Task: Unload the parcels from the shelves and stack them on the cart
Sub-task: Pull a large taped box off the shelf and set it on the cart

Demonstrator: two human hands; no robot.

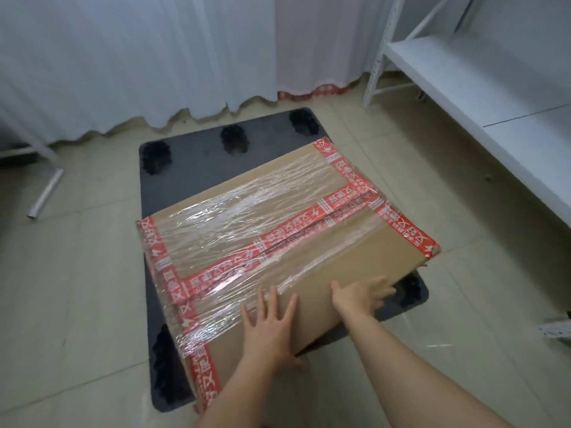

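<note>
A large brown cardboard parcel (278,230), bound with red printed tape and clear film, lies askew on the dark flat cart platform (197,168) on the floor. My left hand (268,322) rests flat on the parcel's near edge, fingers spread, thumb under the rim. My right hand (361,293) lies against the same near edge further right, fingers stretched toward the parcel's right corner. Neither hand closes around the parcel. The parcel's right corner overhangs the cart.
A white metal shelf unit (469,84) stands at the right, its visible board bare. White curtains (139,57) hang behind the cart. A grey metal tube (46,193) lies on the tiled floor at the left. A small white object (556,330) sits at the right edge.
</note>
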